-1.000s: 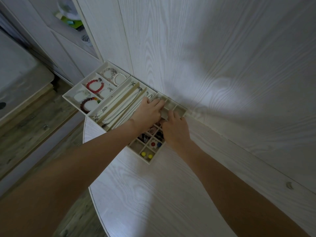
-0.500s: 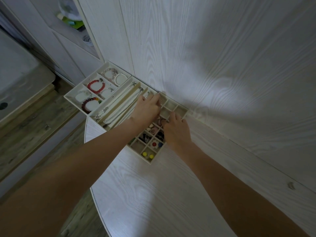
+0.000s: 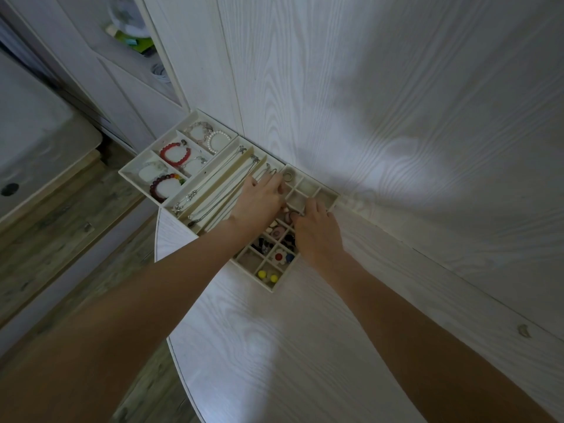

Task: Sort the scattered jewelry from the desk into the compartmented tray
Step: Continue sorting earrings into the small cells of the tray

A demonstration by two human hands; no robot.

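I am reaching both hands over the cream plastic tray (image 3: 326, 206), which is sitting on the pale wood-grain bench (image 3: 274, 346) against the wall. My left hand (image 3: 259, 199) is lying flat over the seam between the long necklace slots and the small square cells, fingers fairly straight, holding nothing I can see. A metal ring (image 3: 287, 176) is sitting in the far corner cell, just beyond those fingertips. My right hand (image 3: 317, 227) is curling over the middle cells; what its grip holds I cannot tell. A red bead bracelet (image 3: 175, 154) is lying in the leftmost section, well apart from both hands.
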